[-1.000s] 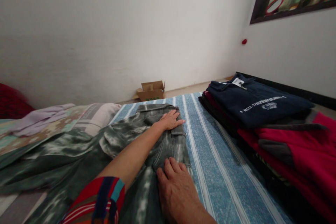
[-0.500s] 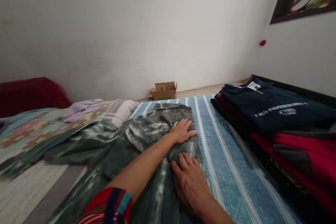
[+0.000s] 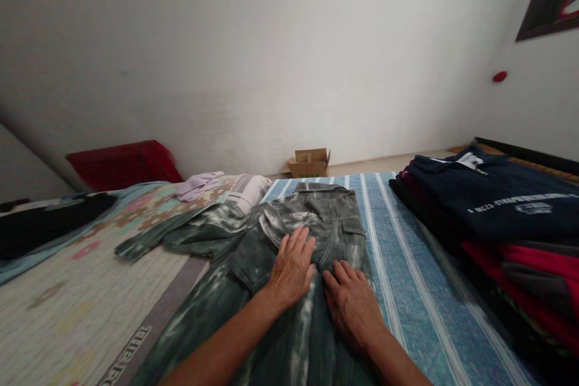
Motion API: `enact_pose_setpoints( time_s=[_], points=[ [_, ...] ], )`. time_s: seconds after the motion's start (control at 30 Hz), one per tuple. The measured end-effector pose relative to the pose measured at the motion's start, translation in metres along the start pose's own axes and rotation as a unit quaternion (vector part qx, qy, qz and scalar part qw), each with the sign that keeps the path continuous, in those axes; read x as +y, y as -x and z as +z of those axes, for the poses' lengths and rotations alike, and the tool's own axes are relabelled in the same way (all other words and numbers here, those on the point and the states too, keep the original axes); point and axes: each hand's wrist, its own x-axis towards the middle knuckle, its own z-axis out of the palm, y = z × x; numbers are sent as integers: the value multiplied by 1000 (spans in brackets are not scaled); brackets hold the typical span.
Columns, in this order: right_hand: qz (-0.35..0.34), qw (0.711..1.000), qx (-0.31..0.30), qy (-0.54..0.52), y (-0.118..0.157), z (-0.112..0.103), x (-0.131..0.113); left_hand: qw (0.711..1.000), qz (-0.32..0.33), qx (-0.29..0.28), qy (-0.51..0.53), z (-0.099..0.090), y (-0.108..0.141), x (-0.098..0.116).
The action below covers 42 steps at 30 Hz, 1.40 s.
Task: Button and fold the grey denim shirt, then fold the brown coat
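A dark green-grey jacket [image 3: 217, 307] with pale mottled patches lies spread over the bed, its collar at the far end and one sleeve stretched to the left. My left hand [image 3: 293, 265] rests flat on the middle of the jacket, fingers extended. Just right of it, my right hand [image 3: 351, 301] lies on the jacket near its right edge, fingers slightly bent and apart. Neither hand grips the cloth. The jacket's right side is folded inward, with a flap pocket showing beyond my right hand.
Folded clothes [image 3: 506, 199] are stacked at the right on a blue striped sheet [image 3: 407, 253]. A patterned cover [image 3: 126, 277], lilac cloth [image 3: 199, 185] and black clothing [image 3: 54, 220] lie left. Behind are a cardboard box [image 3: 310, 164] and red object [image 3: 126, 164].
My left hand has drawn back from the jacket's upper right part to its middle, nearer my right hand. The view has turned left, showing more of the bed's left side.
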Motion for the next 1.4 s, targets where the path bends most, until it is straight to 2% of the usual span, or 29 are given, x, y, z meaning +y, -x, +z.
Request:
enact_pose_setpoints(
  time_s=[0.07,0.17,0.43,0.7,0.87,1.03,1.4],
  points=[
    [1,1000,-1,2,1,-2,-1,999,-36,-5,-24,0,17,-6],
    [1,1000,1,5,2,-6,-3,996,-83,-5,-44,6,30,-9],
    [1,1000,-7,16,3,-4,-1,989,-140,-39,-39,15,32,5],
    [6,1000,-13,16,2,-6,-3,987,-148,-36,-56,22,34,9],
    [1,1000,-14,14,2,-2,-1,989,-137,-3,-52,27,39,7],
    [-3,1000,-11,16,3,-1,0,992,-123,-21,-34,25,43,3],
    [-4,1000,-13,17,4,1,1,988,-125,49,-70,24,55,-1]
  ],
)
